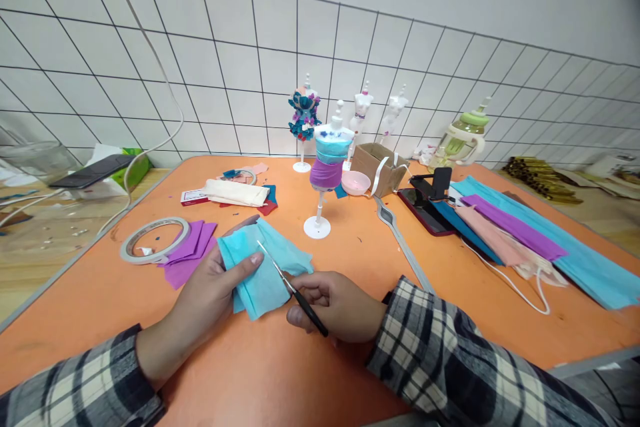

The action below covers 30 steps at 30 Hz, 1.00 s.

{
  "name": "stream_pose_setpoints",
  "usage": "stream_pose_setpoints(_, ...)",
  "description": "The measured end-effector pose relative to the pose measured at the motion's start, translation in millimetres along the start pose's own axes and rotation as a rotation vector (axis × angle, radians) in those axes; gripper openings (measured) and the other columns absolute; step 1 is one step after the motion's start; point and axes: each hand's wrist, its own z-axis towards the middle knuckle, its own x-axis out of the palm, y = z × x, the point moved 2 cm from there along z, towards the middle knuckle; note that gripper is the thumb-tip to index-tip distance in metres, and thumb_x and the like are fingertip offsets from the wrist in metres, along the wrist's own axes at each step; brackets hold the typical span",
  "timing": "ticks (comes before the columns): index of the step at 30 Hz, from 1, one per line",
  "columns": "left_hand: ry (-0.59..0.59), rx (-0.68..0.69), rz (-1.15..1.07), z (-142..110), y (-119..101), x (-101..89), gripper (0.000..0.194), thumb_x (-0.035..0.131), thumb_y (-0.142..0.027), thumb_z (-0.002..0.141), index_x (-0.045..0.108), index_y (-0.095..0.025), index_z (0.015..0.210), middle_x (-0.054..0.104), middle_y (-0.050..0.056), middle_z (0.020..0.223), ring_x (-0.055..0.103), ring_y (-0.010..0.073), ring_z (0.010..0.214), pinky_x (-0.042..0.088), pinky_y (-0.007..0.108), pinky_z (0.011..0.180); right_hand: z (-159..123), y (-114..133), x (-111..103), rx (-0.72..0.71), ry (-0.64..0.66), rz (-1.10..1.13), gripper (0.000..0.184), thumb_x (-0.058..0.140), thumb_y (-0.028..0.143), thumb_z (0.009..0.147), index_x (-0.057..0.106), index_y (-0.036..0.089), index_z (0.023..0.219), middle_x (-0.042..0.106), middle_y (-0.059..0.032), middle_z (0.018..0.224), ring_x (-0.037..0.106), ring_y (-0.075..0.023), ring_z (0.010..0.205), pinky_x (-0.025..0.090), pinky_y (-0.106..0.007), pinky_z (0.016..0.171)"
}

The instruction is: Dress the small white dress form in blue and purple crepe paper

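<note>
My left hand (pixel 213 287) is closed on a folded piece of light blue fabric (pixel 260 290), thumb on top and fingers beneath. My right hand (pixel 340 303) grips scissors (pixel 310 313) with a black handle and thin metal blades. The blades lie across the fabric and point up toward the left, near my left thumb. Just beyond stands a small white dress form (pixel 317 227), wrapped in light blue fabric at the chest and purple fabric below. Folded purple fabric (pixel 193 253) lies left of my left hand, partly under a roll of tape (pixel 130 250).
Behind are a decorated dress form (pixel 304 113), two white forms, a pink bowl (pixel 356 183) and a cardboard box (pixel 377 167). At right lie a phone (pixel 425 213), coloured fabric strips (pixel 520 230) and a grey strap (pixel 405 243). A bottle (pixel 460 137) stands at the back right.
</note>
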Motion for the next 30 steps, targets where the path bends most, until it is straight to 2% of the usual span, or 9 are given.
stream_pose_setpoints(3, 0.002, -0.005, -0.012, -1, 0, 1.1, 0.088, 0.087, -0.032, 0.071, 0.044, -0.026, 0.148, 0.076, 0.011, 0.113, 0.075, 0.033, 0.094, 0.065, 0.038, 0.074, -1, 1, 1, 0.008, 0.0, 0.029, 0.042, 0.079, 0.052, 0.074, 0.057, 0.017, 0.08, 0.047, 0.0065, 0.065, 0.042, -0.0059, 0.057, 0.033, -0.021, 0.053)
stream_pose_setpoints(7, 0.013, -0.006, -0.026, -1, -1, 2.0, 0.096, 0.087, -0.031, 0.071, 0.037, -0.031, 0.152, 0.074, 0.01, 0.12, 0.074, 0.0336, 0.099, 0.065, 0.038, 0.074, 0, 1, 0, -0.007, 0.017, 0.014, 0.046, 0.077, 0.057, 0.075, 0.053, 0.018, 0.075, 0.044, 0.0062, 0.064, 0.04, -0.0062, 0.056, 0.031, -0.021, 0.051)
stream_pose_setpoints(15, -0.013, -0.024, -0.069, -1, -2, 2.8, 0.096, 0.089, -0.03, 0.068, 0.039, -0.033, 0.151, 0.074, 0.009, 0.12, 0.074, 0.0353, 0.098, 0.065, 0.038, 0.071, -1, 6, 1, 0.003, -0.001, 0.036, 0.048, 0.08, 0.059, 0.07, 0.057, 0.017, 0.077, 0.044, 0.0067, 0.063, 0.039, -0.0059, 0.055, 0.03, -0.022, 0.051)
stream_pose_setpoints(20, 0.018, -0.003, -0.03, 0, 0, 1.1, 0.079, 0.086, -0.033, 0.073, 0.049, -0.026, 0.142, 0.077, 0.01, 0.111, 0.075, 0.0326, 0.092, 0.065, 0.038, 0.072, 0, 4, 0, 0.024, -0.008, 0.038, 0.044, 0.082, 0.052, 0.069, 0.06, 0.017, 0.079, 0.042, 0.0081, 0.057, 0.036, -0.0054, 0.052, 0.027, -0.021, 0.048)
stream_pose_setpoints(24, -0.042, -0.01, -0.051, 0, 1, 0.6, 0.06, 0.086, -0.031, 0.071, 0.062, -0.021, 0.125, 0.079, 0.008, 0.101, 0.076, 0.0297, 0.087, 0.065, 0.035, 0.071, 3, -1, -1, 0.004, -0.009, 0.028, 0.043, 0.082, 0.052, 0.07, 0.062, 0.016, 0.082, 0.04, 0.0083, 0.059, 0.033, -0.005, 0.052, 0.025, -0.021, 0.048)
stream_pose_setpoints(26, -0.062, -0.045, -0.089, 0, 2, 1.7, 0.049, 0.086, -0.03, 0.072, 0.066, -0.02, 0.116, 0.079, 0.009, 0.1, 0.076, 0.03, 0.088, 0.065, 0.035, 0.073, 4, -5, -2, -0.01, -0.02, 0.02, 0.043, 0.081, 0.052, 0.072, 0.064, 0.016, 0.089, 0.043, 0.0075, 0.062, 0.036, -0.0057, 0.054, 0.029, -0.021, 0.05)
stream_pose_setpoints(30, 0.02, -0.176, -0.151, 0, 4, 5.2, 0.036, 0.08, -0.03, 0.079, 0.07, -0.016, 0.11, 0.078, 0.015, 0.108, 0.075, 0.0334, 0.096, 0.064, 0.041, 0.083, 4, -12, -6, 0.01, -0.027, -0.052, 0.038, 0.075, 0.053, 0.078, 0.065, 0.019, 0.093, 0.047, 0.006, 0.064, 0.043, -0.0079, 0.055, 0.038, -0.022, 0.053)
